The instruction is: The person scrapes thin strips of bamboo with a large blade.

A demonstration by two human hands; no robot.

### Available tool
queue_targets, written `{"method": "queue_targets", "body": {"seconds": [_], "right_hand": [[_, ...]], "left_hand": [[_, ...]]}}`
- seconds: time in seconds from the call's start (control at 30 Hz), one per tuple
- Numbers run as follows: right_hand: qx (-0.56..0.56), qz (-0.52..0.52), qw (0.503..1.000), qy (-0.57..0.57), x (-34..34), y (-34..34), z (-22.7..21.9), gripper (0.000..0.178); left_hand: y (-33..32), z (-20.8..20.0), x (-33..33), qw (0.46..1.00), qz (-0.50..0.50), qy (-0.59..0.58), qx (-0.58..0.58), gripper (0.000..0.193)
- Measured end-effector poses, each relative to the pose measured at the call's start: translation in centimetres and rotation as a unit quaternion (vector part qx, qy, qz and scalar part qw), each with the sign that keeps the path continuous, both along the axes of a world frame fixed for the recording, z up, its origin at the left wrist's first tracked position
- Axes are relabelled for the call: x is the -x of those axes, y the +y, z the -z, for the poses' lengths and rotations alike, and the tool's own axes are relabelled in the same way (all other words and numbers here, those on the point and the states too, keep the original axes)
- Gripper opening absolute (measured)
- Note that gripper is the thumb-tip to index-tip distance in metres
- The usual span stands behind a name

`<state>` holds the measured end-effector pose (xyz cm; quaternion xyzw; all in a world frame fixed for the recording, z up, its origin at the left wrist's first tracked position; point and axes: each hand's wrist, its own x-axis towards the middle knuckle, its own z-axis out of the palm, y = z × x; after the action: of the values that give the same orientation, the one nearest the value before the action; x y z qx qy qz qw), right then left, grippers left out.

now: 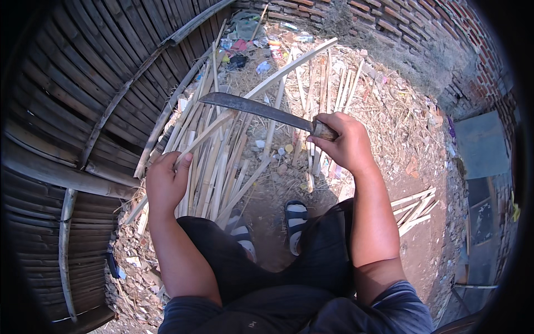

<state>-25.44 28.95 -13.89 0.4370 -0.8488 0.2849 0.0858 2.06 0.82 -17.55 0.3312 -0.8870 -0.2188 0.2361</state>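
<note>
My right hand (347, 142) is wrapped round the short wooden handle of a machete (258, 107). Its dark, broad blade points left and crosses a long pale bamboo strip (297, 62), seeming to lie against or just over it. The strip's near end is in the closed fingers of my left hand (167, 181), and it slants away up and to the right. Beneath it, a loose heap of split bamboo strips (208, 175) spreads over the ground in front of my left leg.
A slatted bamboo wall (111, 67) rises close on the left. Brick walling (389, 25) curves round the far side. Shavings and litter (384, 106) cover the ground, and a smaller bunch of strips (414, 209) lies at right. My sandalled feet (296, 222) are below.
</note>
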Motion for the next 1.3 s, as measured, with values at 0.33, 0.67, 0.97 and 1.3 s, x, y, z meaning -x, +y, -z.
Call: {"method": "queue_targets", "body": {"seconds": [0.33,0.67,0.97,1.3], "right_hand": [[0.194,0.186,0.959,-0.091,4.4,2.0,2.5,0.042],[0.038,-0.126,0.990,0.047,-2.1,-1.9,1.0,0.044],[0.037,-0.096,0.993,0.048,-1.9,-2.1,1.3,0.041],[-0.004,-0.115,0.986,0.119,-2.4,-3.3,1.7,0.041]], "left_hand": [[0.8,0.0,1.0,0.997,0.030,0.025,-0.063,0.044],[1.9,-0.2,1.5,0.969,0.097,0.058,-0.221,0.033],[4.0,-1.2,3.0,0.962,0.098,0.021,-0.255,0.035],[3.7,0.5,3.5,0.984,0.114,0.039,-0.130,0.043]]}}
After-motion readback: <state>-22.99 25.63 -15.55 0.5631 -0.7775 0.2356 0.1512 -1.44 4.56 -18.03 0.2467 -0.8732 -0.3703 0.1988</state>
